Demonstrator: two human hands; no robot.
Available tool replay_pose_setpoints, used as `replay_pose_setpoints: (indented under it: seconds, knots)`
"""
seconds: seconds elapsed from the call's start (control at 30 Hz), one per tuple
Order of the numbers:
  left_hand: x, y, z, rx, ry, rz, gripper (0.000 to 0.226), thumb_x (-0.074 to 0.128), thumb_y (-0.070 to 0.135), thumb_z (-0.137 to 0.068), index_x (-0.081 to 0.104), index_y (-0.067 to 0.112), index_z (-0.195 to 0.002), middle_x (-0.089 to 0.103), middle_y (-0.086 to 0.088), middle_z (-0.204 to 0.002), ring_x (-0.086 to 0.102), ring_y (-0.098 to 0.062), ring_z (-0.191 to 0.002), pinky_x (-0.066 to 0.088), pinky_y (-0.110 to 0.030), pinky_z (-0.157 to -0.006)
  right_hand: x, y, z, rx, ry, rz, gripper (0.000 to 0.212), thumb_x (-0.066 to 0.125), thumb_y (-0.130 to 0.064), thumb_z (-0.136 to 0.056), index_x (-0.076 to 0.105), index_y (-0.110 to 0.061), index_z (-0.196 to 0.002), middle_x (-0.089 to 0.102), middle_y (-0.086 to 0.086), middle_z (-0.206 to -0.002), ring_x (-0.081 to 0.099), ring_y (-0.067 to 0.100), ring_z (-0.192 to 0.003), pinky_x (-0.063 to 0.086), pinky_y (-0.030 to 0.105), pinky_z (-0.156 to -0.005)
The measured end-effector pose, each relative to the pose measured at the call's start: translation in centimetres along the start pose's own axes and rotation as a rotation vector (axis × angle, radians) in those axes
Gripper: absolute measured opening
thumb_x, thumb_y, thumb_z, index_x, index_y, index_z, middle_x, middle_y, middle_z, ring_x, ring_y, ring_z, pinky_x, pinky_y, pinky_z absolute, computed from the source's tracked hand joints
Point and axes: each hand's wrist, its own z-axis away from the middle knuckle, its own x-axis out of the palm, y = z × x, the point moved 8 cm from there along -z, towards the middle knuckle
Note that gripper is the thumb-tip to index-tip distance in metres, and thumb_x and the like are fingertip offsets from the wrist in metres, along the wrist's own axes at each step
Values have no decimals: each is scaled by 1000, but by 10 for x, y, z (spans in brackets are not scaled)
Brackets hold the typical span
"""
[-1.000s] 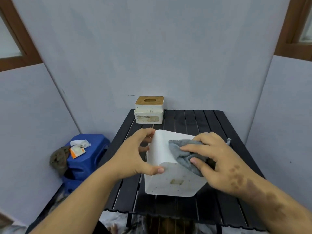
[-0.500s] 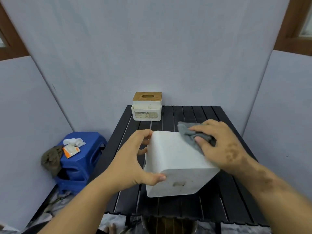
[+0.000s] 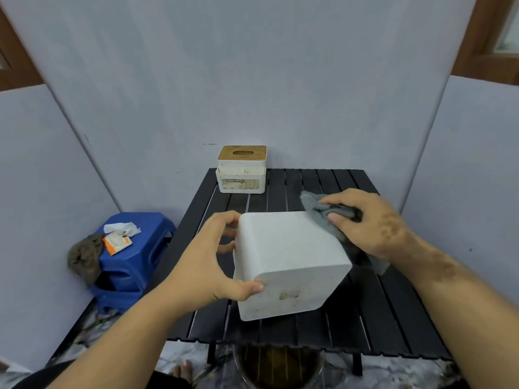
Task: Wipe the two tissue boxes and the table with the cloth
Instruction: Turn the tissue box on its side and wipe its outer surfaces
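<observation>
Head view showed the left hand (image 3: 207, 265) gripping the tilted white tissue box (image 3: 286, 262) mid-table (image 3: 393, 318) while the right hand (image 3: 368, 223) clutched the cloth (image 3: 320, 211) against its far-right side, leaving the far-left tissue box (image 3: 241, 172) and table seemingly unwiped.

We think this is a home corner: plain panels (image 3: 252, 80) around a small slatted surface (image 3: 309, 186), a blue plastic stool (image 3: 132, 259), wooden window frames (image 3: 483, 37).
</observation>
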Motion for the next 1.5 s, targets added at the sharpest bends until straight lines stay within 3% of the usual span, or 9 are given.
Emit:
replay_pose_setpoints:
  seconds: [0.1, 0.23, 0.37, 0.47, 0.6, 0.73, 1.07, 1.33, 1.5]
  knots:
    - [0, -5, 0, -19, -70, 5, 99, 89, 52, -54, 41, 42, -139, 52, 26, -138, 50, 1, -134, 48, -23, -107, 4, -3, 8, -15, -29, -95, 39, 71, -4, -85, 70, -39, -102, 65, -17, -102, 60, -3, -100, 40, 3, -85]
    - [1, -5, -3, -17, -155, -26, 105, 86, 53, -59, 32, 45, -148, 45, 30, -143, 43, 7, -137, 41, -8, -105, 12, -9, 15, -31, 5, -95, 30, 71, -9, -86, 72, -29, -108, 62, -12, -103, 58, -2, -101, 39, 3, -88]
    - [1, -5, -10, -38, -212, -74, 113, 87, 58, -61, 22, 49, -153, 39, 32, -149, 40, 12, -138, 36, -16, -112, 8, 3, 20, 23, 62, -162, 31, 70, -9, -88, 70, -31, -109, 65, -9, -108, 57, -6, -104, 38, 0, -87]
    - [0, -1, -15, -43, -226, -103, 109, 86, 60, -58, 25, 54, -148, 41, 35, -145, 43, 14, -134, 37, -13, -109, 3, 0, 23, 56, 32, -78, 30, 69, -12, -89, 70, -31, -112, 63, -9, -108, 56, 0, -103, 37, 1, -86]
    - [5, 5, -22, -43, -200, -107, 108, 91, 55, -52, 37, 46, -146, 47, 34, -137, 50, 11, -126, 46, -10, -99, 20, -61, 34, -159, -123, 263, 29, 64, -27, -91, 68, -39, -116, 54, -17, -105, 42, 11, -100, 35, 23, -89]
    - [13, 1, -26, -48, -173, -92, 103, 100, 27, -54, 45, 40, -140, 57, 16, -130, 61, -1, -115, 55, -19, -92, 54, -107, 53, -377, -172, 369, 30, 54, -35, -83, 67, -39, -110, 55, -12, -98, 40, 15, -89, 45, 39, -73]
    - [21, -3, -23, -49, -156, -74, 106, 90, 53, -56, 37, 41, -148, 48, 24, -140, 48, 4, -131, 52, -27, -104, -13, -16, 37, -153, -188, 115, 33, 67, -29, -77, 70, -50, -103, 60, -18, -96, 52, 6, -99, 42, 27, -89]
    - [20, -3, -29, -39, -167, -80, 102, 98, 34, -59, 44, 37, -145, 53, 17, -138, 52, 2, -126, 50, -19, -99, 47, -95, 42, -294, -162, 495, 31, 52, -35, -93, 64, -37, -122, 56, -12, -108, 43, 18, -94, 47, 42, -82]
    - [17, -4, -30, -92, -217, -150, 98, 97, 40, -63, 38, 52, -139, 50, 26, -138, 53, -4, -127, 51, -27, -103, 1, -11, 13, 77, -51, 367, 26, 55, -32, -97, 67, -31, -119, 57, -6, -104, 51, 21, -99, 45, 30, -83]
